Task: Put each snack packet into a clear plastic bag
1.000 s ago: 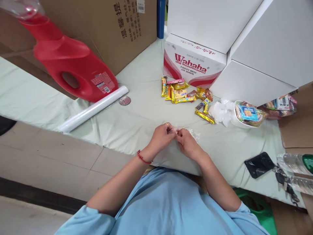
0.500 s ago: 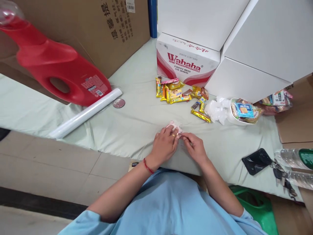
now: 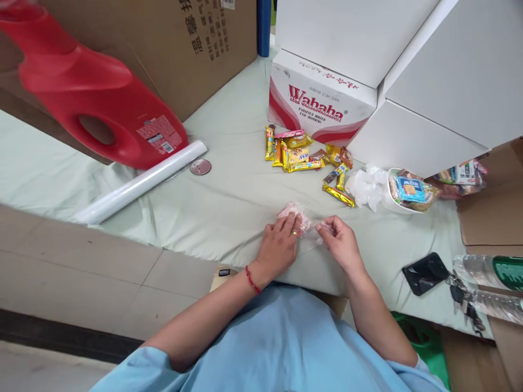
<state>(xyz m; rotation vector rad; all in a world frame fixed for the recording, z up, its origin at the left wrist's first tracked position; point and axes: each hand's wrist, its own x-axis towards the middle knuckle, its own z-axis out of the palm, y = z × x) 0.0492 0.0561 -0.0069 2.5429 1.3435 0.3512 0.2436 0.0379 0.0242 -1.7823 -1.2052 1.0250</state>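
A small pink-and-white patterned packet in clear plastic (image 3: 292, 209) lies on the cloth-covered table in front of me. My left hand (image 3: 281, 239) rests palm down over its near side, fingers stretched out and pressing on it. Those fingers cover part of the packet. Clear, crinkled plastic film (image 3: 312, 233) runs from the packet toward the right. Its far end is pinched between the thumb and fingers of my right hand (image 3: 339, 238).
Several wrapped snacks (image 3: 300, 152) lie before a Wahaha carton (image 3: 318, 103). Beside them are crumpled white plastic (image 3: 364, 188) and a white snack tub (image 3: 394, 206). At left are a plastic-film roll (image 3: 143, 182), round disc (image 3: 200, 166) and red jug (image 3: 110, 103); at right, a black phone-like item (image 3: 425, 273) and keys (image 3: 460, 294).
My right hand has moved to the right, away from my left hand, drawing the clear film out between them. My left hand stays on the packet. The view has shifted slightly.
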